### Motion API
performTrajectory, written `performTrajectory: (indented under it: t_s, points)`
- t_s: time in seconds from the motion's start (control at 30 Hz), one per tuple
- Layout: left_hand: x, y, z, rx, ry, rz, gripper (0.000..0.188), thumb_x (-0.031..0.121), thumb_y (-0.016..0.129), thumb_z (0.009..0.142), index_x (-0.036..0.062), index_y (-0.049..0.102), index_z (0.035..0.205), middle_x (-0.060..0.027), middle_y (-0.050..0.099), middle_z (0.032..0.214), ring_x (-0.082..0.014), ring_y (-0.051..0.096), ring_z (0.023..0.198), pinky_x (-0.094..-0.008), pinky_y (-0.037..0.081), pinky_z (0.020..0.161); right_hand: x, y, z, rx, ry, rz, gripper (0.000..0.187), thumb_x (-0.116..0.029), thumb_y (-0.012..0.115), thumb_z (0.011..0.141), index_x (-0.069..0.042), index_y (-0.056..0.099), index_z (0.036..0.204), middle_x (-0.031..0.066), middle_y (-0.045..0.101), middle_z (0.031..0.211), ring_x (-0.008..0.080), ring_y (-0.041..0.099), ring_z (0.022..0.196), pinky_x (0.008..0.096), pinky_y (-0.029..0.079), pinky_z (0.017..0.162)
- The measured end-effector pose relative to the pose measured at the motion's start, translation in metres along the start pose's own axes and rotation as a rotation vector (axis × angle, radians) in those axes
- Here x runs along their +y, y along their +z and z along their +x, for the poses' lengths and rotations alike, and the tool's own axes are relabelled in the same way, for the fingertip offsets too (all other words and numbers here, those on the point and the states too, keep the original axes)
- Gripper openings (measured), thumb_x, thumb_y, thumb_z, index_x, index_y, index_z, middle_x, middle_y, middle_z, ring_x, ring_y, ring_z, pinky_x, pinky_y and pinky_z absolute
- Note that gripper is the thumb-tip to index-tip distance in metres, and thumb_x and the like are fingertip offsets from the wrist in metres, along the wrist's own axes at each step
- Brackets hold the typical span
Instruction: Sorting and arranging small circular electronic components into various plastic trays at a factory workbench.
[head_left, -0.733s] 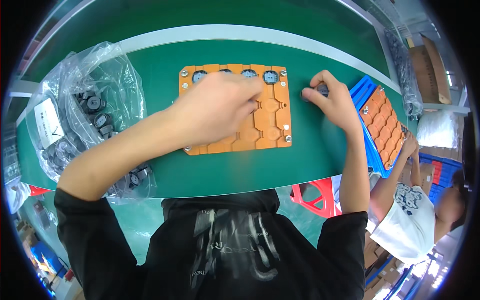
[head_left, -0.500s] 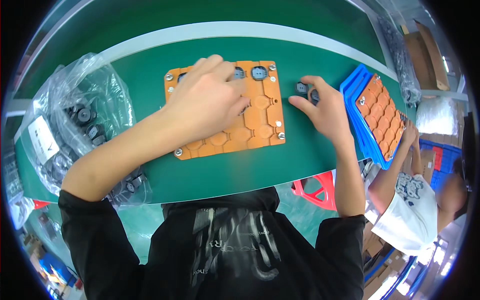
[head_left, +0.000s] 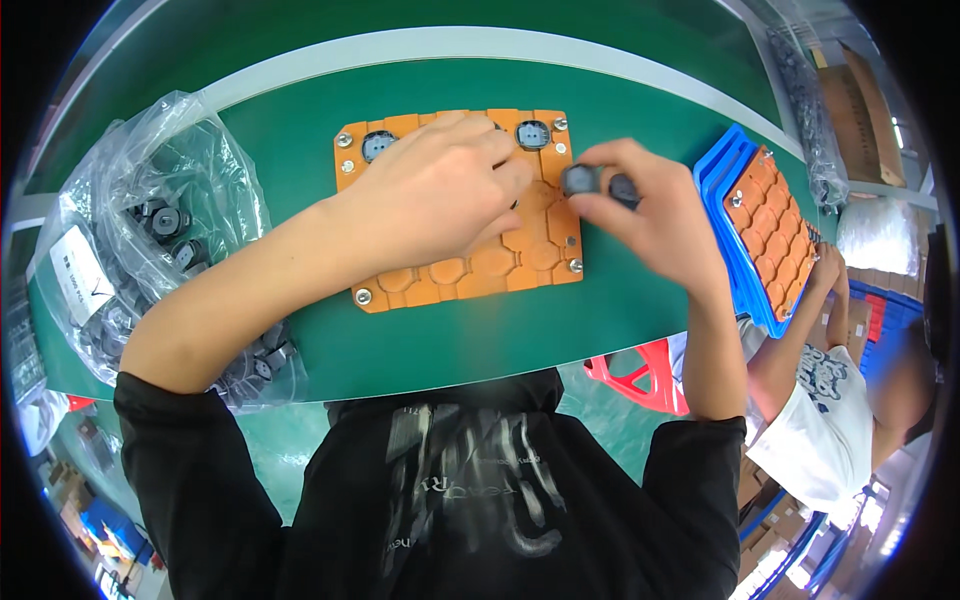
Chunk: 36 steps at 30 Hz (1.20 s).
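An orange pocketed plate [head_left: 497, 262] with screws at its corners lies on the green table. Grey-black plug-like parts sit in its far-row pockets, one at the left [head_left: 378, 145] and one at the right [head_left: 533, 134]. My left hand [head_left: 445, 195] bends over the middle of the plate, fingers curled together; a dark bit shows by its fingertips, too hidden to name. Beside the plate's right edge, my right hand [head_left: 655, 215] pinches a small dark round plastic part [head_left: 579, 180], blurred, between thumb and forefinger. Another dark part [head_left: 624, 191] shows within that hand's curve.
A clear plastic bag [head_left: 225, 160] of similar dark parts lies at the left. Blue trays [head_left: 718, 170] stand at the right, bearing another orange plate [head_left: 768, 230]. A co-worker's hands [head_left: 828, 265] touch that plate. A red stool [head_left: 640, 378] is below the table edge.
My right hand has closed on a dark part and brought it left, up to the plate's edge. The left hand stays over the plate, shifted slightly right. The view has shifted a little.
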<state>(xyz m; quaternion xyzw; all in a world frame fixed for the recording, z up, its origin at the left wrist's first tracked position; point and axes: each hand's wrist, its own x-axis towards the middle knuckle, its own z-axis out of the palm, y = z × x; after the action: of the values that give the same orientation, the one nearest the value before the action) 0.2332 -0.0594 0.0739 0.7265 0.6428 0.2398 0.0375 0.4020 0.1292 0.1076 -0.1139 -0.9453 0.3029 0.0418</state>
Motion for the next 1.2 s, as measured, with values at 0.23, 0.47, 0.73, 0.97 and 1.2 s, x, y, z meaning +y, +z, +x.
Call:
performTrajectory:
  t_s: [0.23, 0.47, 0.73, 0.97, 1.2]
  points:
    - [0.000, -0.002, 0.002, -0.028, 0.021, -0.002, 0.017, 0.011, 0.072, 0.078, -0.0010, 0.069, 0.089, -0.0142, 0.064, 0.094, -0.0304, 0.062, 0.099, -0.0394, 0.052, 0.092, 0.002, 0.023, 0.009, -0.109, -0.183, -0.108, 0.031, -0.012, 0.079, 0.079, -0.003, 0.065, 0.106, 0.0147, 0.066, 0.090, 0.0341, 0.065, 0.081, 0.0402, 0.052, 0.071]
    - [0.002, 0.003, 0.004, -0.030, 0.075, 0.088, 0.015, 0.008, 0.073, 0.074, -0.0014, 0.064, 0.081, -0.0133, 0.054, 0.085, -0.0293, 0.057, 0.089, -0.0390, 0.049, 0.082, 0.009, 0.021, 0.017, -0.174, -0.243, -0.055, 0.034, -0.013, 0.080, 0.079, -0.003, 0.066, 0.109, 0.0145, 0.067, 0.091, 0.0326, 0.065, 0.081, 0.0398, 0.053, 0.072]
    - [0.014, 0.012, -0.004, 0.048, 0.083, 0.283, 0.015, 0.009, 0.067, 0.072, -0.0050, 0.068, 0.078, -0.0097, 0.058, 0.079, -0.0251, 0.058, 0.090, -0.0347, 0.048, 0.083, 0.035, 0.016, -0.004, 0.169, 0.119, 0.108, 0.032, -0.019, 0.080, 0.086, -0.002, 0.058, 0.101, 0.0037, 0.060, 0.075, 0.0088, 0.056, 0.070, 0.0253, 0.045, 0.062]
    - [0.039, -0.006, -0.014, 0.228, -0.033, 0.069, 0.032, 0.015, 0.074, 0.067, 0.0037, 0.069, 0.097, -0.0111, 0.058, 0.100, -0.0296, 0.056, 0.094, -0.0414, 0.046, 0.081, 0.029, 0.003, -0.013, -0.051, 0.471, 0.488, 0.018, -0.004, 0.061, 0.087, 0.000, 0.062, 0.104, 0.0029, 0.061, 0.083, 0.0073, 0.054, 0.067, 0.0242, 0.041, 0.058]
    - [0.156, -0.053, 0.011, 0.273, 0.035, -0.762, 0.021, 0.021, 0.072, 0.067, 0.0064, 0.070, 0.082, -0.0074, 0.063, 0.087, -0.0300, 0.062, 0.082, -0.0413, 0.050, 0.072, 0.017, -0.003, -0.025, 0.107, 0.300, 0.543, 0.017, -0.003, 0.065, 0.091, 0.002, 0.070, 0.107, 0.0013, 0.064, 0.083, 0.0064, 0.054, 0.066, 0.0233, 0.041, 0.058]
